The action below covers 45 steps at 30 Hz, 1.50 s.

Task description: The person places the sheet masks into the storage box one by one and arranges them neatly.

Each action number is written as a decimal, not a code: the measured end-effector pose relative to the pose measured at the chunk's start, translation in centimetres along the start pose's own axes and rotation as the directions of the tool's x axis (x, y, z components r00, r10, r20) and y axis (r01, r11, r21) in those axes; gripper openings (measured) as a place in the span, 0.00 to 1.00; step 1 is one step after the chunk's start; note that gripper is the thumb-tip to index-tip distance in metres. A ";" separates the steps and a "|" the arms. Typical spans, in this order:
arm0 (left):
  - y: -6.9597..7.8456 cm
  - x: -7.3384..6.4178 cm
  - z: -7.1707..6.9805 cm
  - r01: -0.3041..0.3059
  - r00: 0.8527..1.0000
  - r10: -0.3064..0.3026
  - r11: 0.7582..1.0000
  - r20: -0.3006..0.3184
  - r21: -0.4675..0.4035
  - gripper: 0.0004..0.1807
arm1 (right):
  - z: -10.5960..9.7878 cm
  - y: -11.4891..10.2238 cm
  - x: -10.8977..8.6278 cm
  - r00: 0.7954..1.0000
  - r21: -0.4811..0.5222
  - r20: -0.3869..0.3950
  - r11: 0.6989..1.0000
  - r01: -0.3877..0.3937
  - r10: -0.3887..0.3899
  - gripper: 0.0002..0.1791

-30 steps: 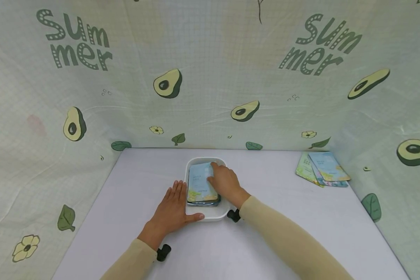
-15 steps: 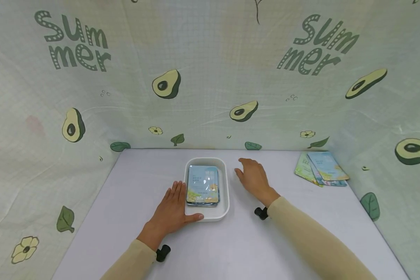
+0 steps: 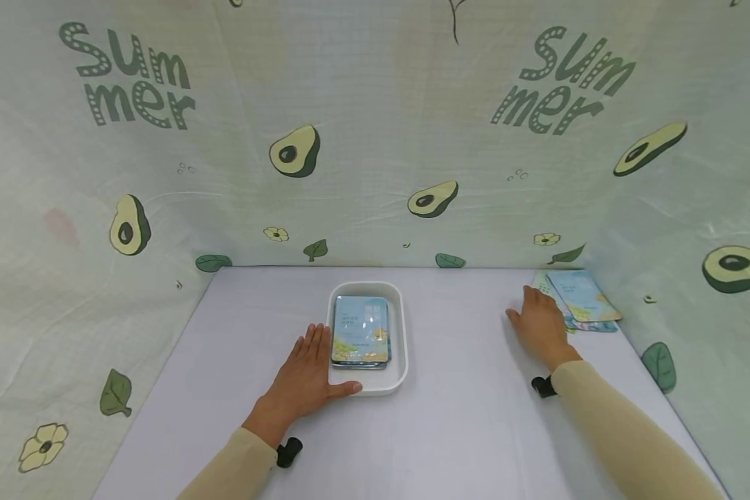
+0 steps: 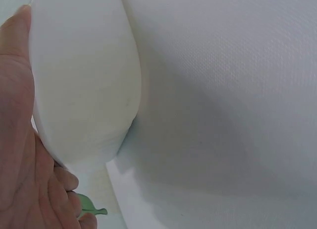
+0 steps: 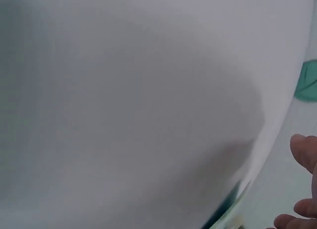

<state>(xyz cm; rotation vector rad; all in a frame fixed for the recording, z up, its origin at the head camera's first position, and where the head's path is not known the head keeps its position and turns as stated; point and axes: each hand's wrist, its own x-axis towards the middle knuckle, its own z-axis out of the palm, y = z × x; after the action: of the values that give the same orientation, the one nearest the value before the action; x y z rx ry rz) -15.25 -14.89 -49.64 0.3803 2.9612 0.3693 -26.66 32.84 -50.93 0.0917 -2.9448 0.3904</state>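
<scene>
A white tray [image 3: 397, 354] stands mid-table with a small stack of light-blue sheet mask packets [image 3: 359, 330] inside. Against its left side lies my left hand [image 3: 306, 375], fingers straight and thumb along the front rim. The left wrist view shows that hand beside the tray's smooth outer wall [image 4: 89, 80]. At the right, my right hand [image 3: 540, 326] is over the left part of a fanned group of packets, its fingers loosely bent with nothing in them. A blue packet [image 3: 580, 297] lies on top there; a green one is mostly hidden by the hand.
The white table [image 3: 456, 417] meets a fabric backdrop [image 3: 362, 139] printed with avocados and leaves at its back and sides. The fanned packets lie near the back right corner of the table. A small black camera is worn at each wrist.
My right hand has let go of the top packet in the tray and moved right across the table to the fanned packets. My left hand stays at the tray.
</scene>
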 end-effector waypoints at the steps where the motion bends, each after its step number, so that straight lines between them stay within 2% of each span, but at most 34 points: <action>1: 0.0 0.0 0.0 -0.003 1.000 0.003 1.000 -0.003 -0.005 0.73 | -0.1 1.1 0.0 1.000 0.003 0.012 1.000 -0.017 0.017 0.40; 7: -0.1 -0.1 0.1 -0.002 1.000 0.002 1.000 -0.001 0.003 0.74 | -1.2 6.5 -0.3 0.990 0.006 0.097 0.994 -0.105 0.104 0.56; 13: -0.1 -0.1 0.2 0.003 1.000 -0.003 1.000 0.000 0.014 0.74 | -1.5 9.4 -0.6 0.957 -0.008 0.211 0.980 -0.201 0.198 0.70; 16: -0.1 -0.2 0.2 0.003 1.000 -0.003 1.000 -0.005 0.005 0.73 | -1.3 10.1 -0.5 0.935 -0.008 0.286 0.977 -0.215 0.208 0.71; 20: -0.1 -0.2 0.1 0.011 1.000 -0.011 1.000 0.001 0.006 0.73 | -1.0 10.3 -0.2 0.919 0.001 0.358 0.984 -0.179 0.167 0.65; 28: 0.1 -0.3 -0.1 0.013 1.000 -0.013 1.000 0.003 -0.020 0.72 | -0.4 7.8 -0.2 0.936 -0.001 0.346 0.998 -0.065 0.061 0.42; 34: 0.2 -0.3 0.0 0.005 1.000 -0.005 1.000 0.004 -0.016 0.72 | 1.1 5.5 -1.0 0.949 0.014 0.312 1.000 0.026 -0.030 0.43; 39: 0.1 -0.3 0.1 0.006 1.000 -0.006 1.000 0.009 -0.005 0.73 | 1.8 1.5 -2.1 0.947 0.031 0.293 0.991 0.131 -0.134 0.42; 45: 0.1 -0.3 0.0 0.000 1.000 0.000 1.000 0.002 0.000 0.73 | 2.2 -4.2 -4.1 0.922 0.125 0.296 0.967 0.224 -0.252 0.39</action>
<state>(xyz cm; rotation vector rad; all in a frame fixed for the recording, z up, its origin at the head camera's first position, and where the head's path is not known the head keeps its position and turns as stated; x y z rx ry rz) -14.93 -14.84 -49.58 0.3811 2.9591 0.3687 -22.66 28.37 -52.64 0.5681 -3.1649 0.5111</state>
